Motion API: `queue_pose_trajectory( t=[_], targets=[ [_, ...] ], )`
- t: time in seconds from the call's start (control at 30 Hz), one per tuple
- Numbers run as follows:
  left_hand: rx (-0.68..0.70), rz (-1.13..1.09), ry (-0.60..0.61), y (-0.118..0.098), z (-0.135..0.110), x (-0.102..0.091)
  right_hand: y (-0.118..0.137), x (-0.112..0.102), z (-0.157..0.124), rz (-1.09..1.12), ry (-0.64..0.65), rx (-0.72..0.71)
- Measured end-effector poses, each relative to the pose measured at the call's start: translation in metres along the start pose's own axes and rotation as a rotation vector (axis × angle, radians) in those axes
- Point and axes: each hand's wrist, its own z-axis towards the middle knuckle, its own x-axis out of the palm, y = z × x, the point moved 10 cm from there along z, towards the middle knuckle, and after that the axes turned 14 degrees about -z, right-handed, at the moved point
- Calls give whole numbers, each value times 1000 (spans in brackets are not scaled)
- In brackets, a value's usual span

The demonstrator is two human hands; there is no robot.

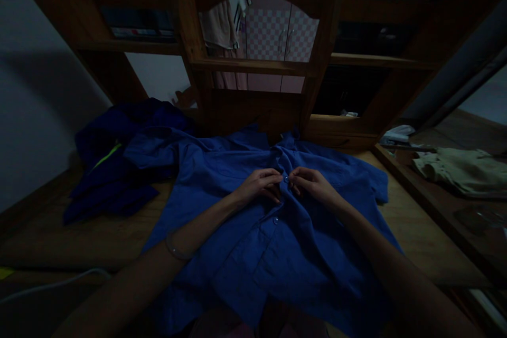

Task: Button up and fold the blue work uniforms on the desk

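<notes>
A blue short-sleeved shirt [222,211] lies spread on a wooden desk, its collar toward the back and its hem hanging over the near edge. At the front placket, my left hand [263,184] pinches the cloth just left of a button [285,179]. From the other side, my right hand [311,184] grips the placket with thumb and forefinger close against that same button. Whether the button is through its hole, I cannot tell. Below my hands a second button [276,220] shows on the placket. A bangle circles my left forearm.
Darker blue clothing with a yellow-green stripe [105,157] is heaped at the left. A wooden shelf frame [253,67] rises behind the desk [420,232]. Beyond the right-hand ledge lies folded pale cloth [459,171]. A white cable [59,282] runs at the lower left.
</notes>
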Motion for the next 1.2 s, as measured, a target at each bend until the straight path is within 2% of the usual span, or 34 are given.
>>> queue_pose_trajectory(
  t=[0.2,0.3,0.4,0.47,0.53,0.6,0.67,0.73,0.83,1.0,1.2],
  targets=[
    [13,35,7,-3,-1,2,-6,-3,2,-9,-31,12],
    [-32,106,94,0,-3,9,-15,-9,4,-89,-79,28],
    [-65,260,226,6,-7,18,-12,-30,1,-269,-292,-4],
    [-32,374,269,5,-9,20,7,-46,-9,-429,-473,-67],
    [4,447,289,3,-10,20,36,-51,-25,-581,-587,-149],
    [-17,454,315,4,-12,20,68,-43,-43,-725,-591,-224],
    [-83,410,370,8,-16,22,92,-24,-63,-856,-496,-262],
    [-126,352,413,10,-20,25,100,-2,-83,-937,-378,-238],
    [-118,335,380,8,-20,24,85,23,-110,-926,-310,-114],
    [-205,331,262,18,-20,12,45,49,-127,-941,-388,49],
    [-381,400,389,35,-31,12,38,56,-130,-1011,-475,96]
  ],
)
